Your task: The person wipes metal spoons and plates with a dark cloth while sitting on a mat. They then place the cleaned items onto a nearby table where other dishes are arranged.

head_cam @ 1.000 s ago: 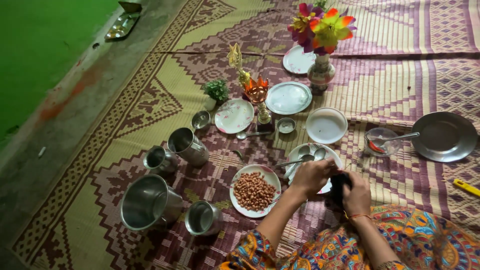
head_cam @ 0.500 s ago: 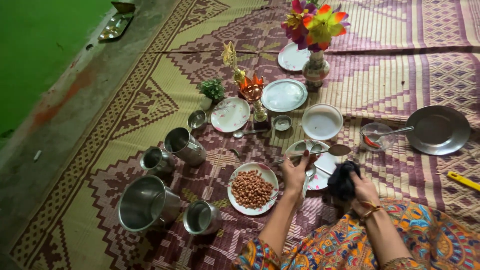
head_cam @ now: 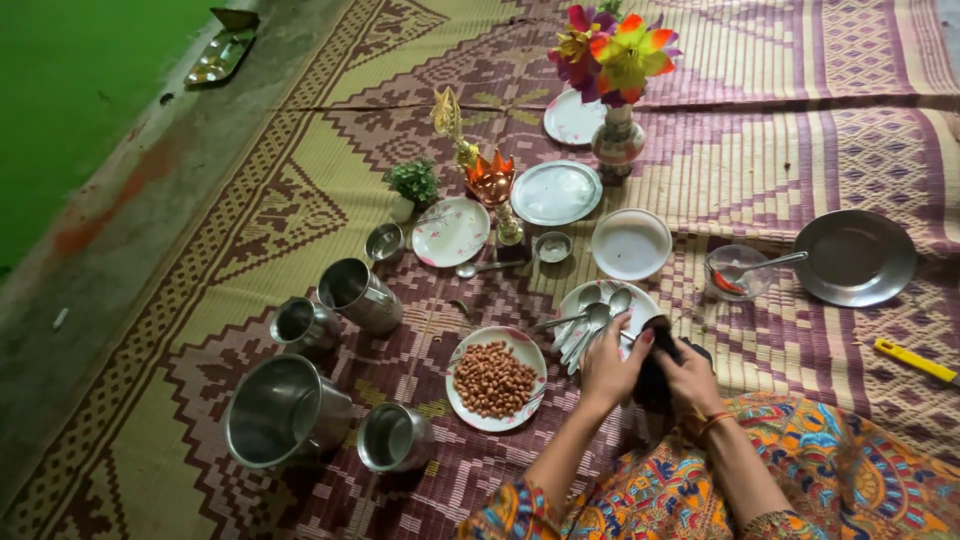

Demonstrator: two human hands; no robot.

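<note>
The left hand [head_cam: 612, 368] and the right hand [head_cam: 690, 378] are close together, and both are wrapped around a small black cloth [head_cam: 655, 372] held between them. The fingers of each hand are curled tight on it. The black cloth is just beside the white plate with metal spoons [head_cam: 598, 308], at the plate's near edge, and the left hand's fingertips reach over that edge.

Next to the spoon plate, on the left, is a flowered plate full of brown peanuts [head_cam: 495, 378]. Past the spoon plate, farther from the person, stands a round white bowl [head_cam: 630, 243], with a tiny steel bowl [head_cam: 552, 246] beside it. To the right of the spoon plate is a clear glass bowl with a spoon in it [head_cam: 738, 271], and beyond that a big flat steel plate [head_cam: 853, 257].

Far left of the spoon plate stand shiny steel cups [head_cam: 360, 294] and a big steel pot [head_cam: 283, 411]. Far behind the spoon plate is a vase of bright paper flowers [head_cam: 615, 60].

Everything sits on a woven mat with purple and yellow patterns [head_cam: 300, 200] on the floor. A yellow tool [head_cam: 915, 361] lies well apart, at the right.
</note>
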